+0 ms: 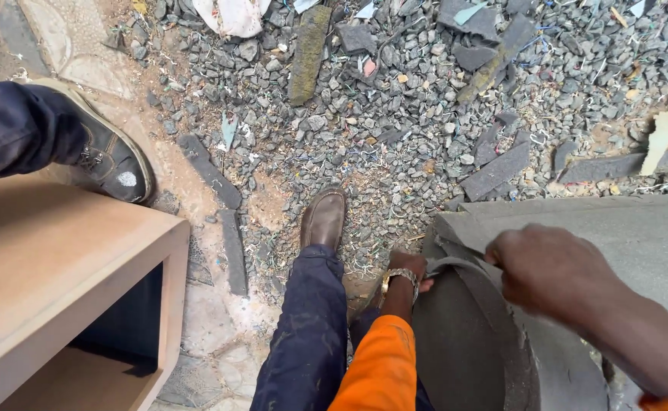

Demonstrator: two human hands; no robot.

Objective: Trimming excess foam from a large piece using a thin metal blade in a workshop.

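Orange sleeves [379, 365] on both arms, the right one showing only at its cuff. Metal-link wristwatch [402, 275] just beyond the left cuff. Dark navy trousers [303, 335], dust-marked. Brown leather shoe [323, 218], scuffed, below the trouser hem.

The single head-worn camera is looking steeply down from above the person's own body, taking in the right hand [551, 274] close in the lower right and the left hand [408, 268] just beside it toward the middle. Beyond both hands, toward the top edge, it is facing out across the gravel ground [395, 137], which is lying farther off. To the left of the hands it is catching the wooden box [52, 266] near the lower corner.
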